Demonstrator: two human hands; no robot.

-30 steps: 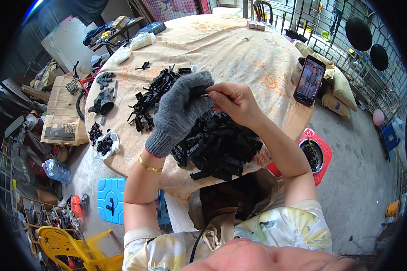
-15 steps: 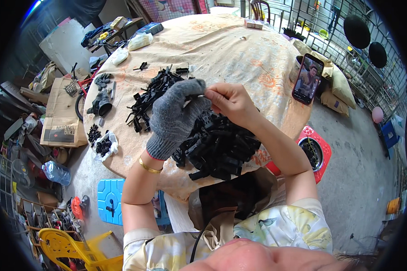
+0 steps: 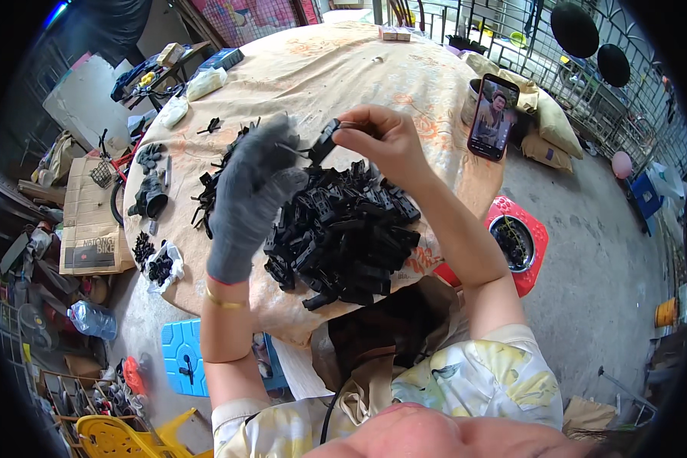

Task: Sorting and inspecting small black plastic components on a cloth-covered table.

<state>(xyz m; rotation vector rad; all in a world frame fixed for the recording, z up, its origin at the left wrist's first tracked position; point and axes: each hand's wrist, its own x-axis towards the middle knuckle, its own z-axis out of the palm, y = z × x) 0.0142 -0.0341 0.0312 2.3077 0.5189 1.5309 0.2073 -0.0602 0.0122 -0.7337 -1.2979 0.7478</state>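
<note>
My right hand (image 3: 385,145), bare, pinches a small oblong black plastic part (image 3: 324,143) between thumb and fingers, above the table. To its left is my left hand (image 3: 256,183) in a grey knitted glove, its fingers smeared by motion. A thin light sliver shows between the gloved fingers and the black part; I cannot make out what it is. Below both hands lies a large heap of similar black plastic parts (image 3: 343,237). Partly hidden behind the glove is a second pile of thinner black pieces (image 3: 206,200).
A patterned cloth covers the round table (image 3: 320,61). A lit phone (image 3: 495,118) stands upright at its right edge. On the left lie a white bag of small black pieces (image 3: 174,269) and a dark glove (image 3: 149,202). A red stool (image 3: 538,244) holds a round metal bowl.
My hands, close together before, have moved apart. My left hand has swung left and lower; my right hand has shifted slightly up, with the black part now visible. The whole view has shifted a little.
</note>
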